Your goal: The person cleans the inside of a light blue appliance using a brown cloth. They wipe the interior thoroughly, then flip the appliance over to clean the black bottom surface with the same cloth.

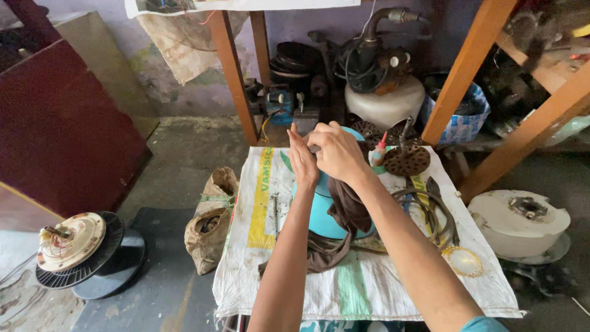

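Observation:
A turquoise dome-shaped housing (321,212) lies on a white woven sack (369,283) spread over a low table. A brown cloth (347,206) is draped over its right side. My left hand (302,161) rests flat against the upper left of the housing, fingers straight and together. My right hand (335,150) is curled over the top of the housing and pinches a small thing there, too hidden to name. Both forearms reach in from the bottom of the view.
On the sack lie a perforated rusty disc (405,160), a small red-capped bottle (377,154), a coiled cable (430,212) and a gold ring (464,261). A burlap bag (209,227) and a fan motor (70,243) sit left; a white motor housing (516,221) right. Wooden posts (233,74) stand behind.

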